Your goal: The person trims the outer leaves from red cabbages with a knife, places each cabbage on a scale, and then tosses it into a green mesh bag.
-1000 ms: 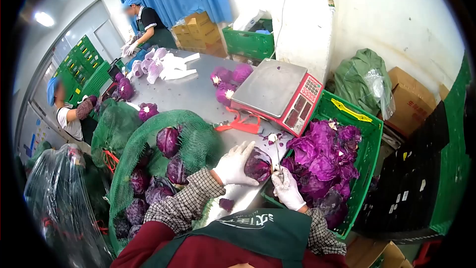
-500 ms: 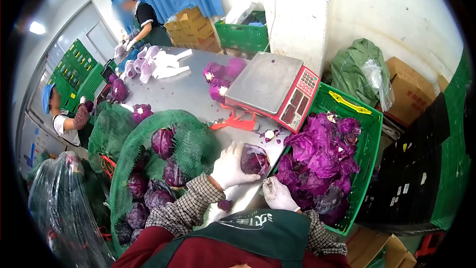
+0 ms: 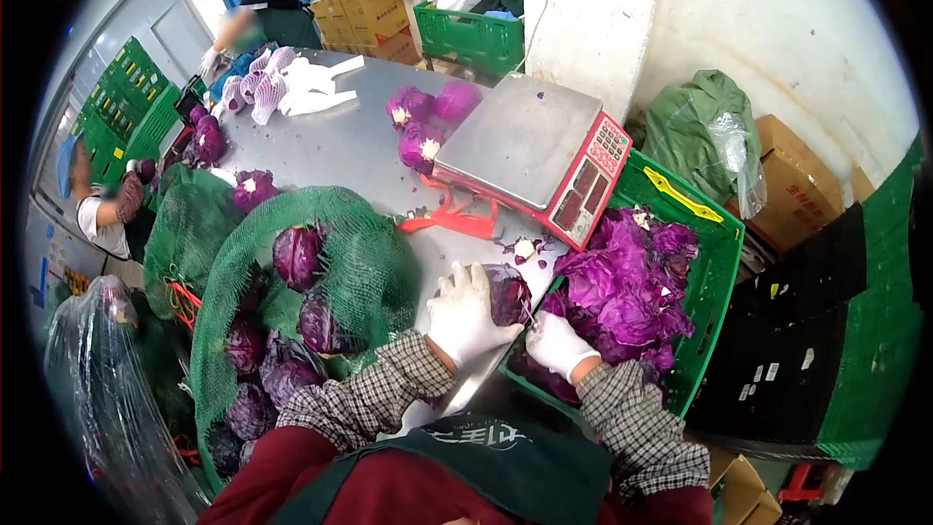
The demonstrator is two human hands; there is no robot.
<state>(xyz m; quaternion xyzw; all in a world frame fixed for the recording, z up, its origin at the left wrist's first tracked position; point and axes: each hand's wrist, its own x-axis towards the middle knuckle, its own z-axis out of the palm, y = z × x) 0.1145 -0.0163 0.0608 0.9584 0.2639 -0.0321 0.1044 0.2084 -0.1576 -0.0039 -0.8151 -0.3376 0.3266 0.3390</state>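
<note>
Ref = red scale on the metal table; directions are the wearer's view.

Left hand: well open, fingers extended, thumb spread away from them, palm side against the left of a dark purple cabbage. Not a full wrap, contact on one side only.

Right hand: fingers curled in, closed around a knife. Only a thin sliver of blade shows, at the cabbage's right side; handle hidden in the fist. Can't tell how deep the blade sits, or if it's in the leaf at all.

Cabbage is on the near side of the scale, apart from it, between the two hands.

Around the scale: pale cut stub just off its near edge; orange-red item at its near-left corner; trimmed cabbages close on its left; green mesh bag with whole heads, nearer and left; green crate with loose purple leaves, nearer and right.
</note>
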